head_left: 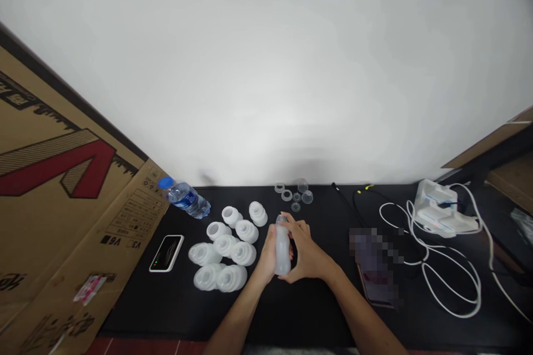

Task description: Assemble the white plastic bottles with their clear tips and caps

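A frosted white plastic bottle (pixel 282 255), which looks like a baby bottle, is between my two hands with its clear top pointing toward the wall. My left hand (pixel 267 254) grips it along its left side, the fingers partly hidden beneath. My right hand (pixel 307 249) spans it from the right, fingers at the top and thumb near the base. To the left stand several similar bottles (pixel 244 254), some with nipple tops; two at the back, including an open-mouthed bottle (pixel 218 231), show bare openings. Beyond my hands lie clear rings (pixel 286 195) and clear domed caps (pixel 307 197).
A water bottle (pixel 188 199) lies tilted by the large cardboard box (pixel 137 216) at left, near a white-framed device (pixel 167 253). At right are a blurred phone-like object (pixel 377 272), coiled white cables (pixel 452 310) and a white charging stand (pixel 439 208) on the black table (pixel 308 316).
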Demonstrator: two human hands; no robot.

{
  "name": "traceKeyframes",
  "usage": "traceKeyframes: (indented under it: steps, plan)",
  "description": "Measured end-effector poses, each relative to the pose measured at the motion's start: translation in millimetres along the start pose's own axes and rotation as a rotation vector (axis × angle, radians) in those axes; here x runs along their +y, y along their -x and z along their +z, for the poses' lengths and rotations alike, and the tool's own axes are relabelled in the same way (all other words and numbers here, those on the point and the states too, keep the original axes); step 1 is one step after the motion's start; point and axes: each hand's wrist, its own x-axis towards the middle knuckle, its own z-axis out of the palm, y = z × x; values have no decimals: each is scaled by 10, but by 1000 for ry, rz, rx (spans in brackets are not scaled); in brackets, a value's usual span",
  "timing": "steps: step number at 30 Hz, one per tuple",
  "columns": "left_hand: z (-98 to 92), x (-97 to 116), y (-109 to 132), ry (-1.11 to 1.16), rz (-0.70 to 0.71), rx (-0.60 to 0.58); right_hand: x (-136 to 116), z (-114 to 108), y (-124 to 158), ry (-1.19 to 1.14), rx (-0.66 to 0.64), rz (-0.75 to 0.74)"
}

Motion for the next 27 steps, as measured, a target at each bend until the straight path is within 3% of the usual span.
traceKeyframes:
  steps: [5,16,21,27]
  plan:
    - [-3,-2,-4,-28,-65,38,-18,-9,-7,51,-5,18]
    - [-29,8,-7,1,-61,9,41,85,-16,17,8,-10]
    - [-5,58,24,-14,141,-23,143,154,-34,-21,12,-24]
    - [24,34,83,-221,536,96,287,101,-87,137,39,38]
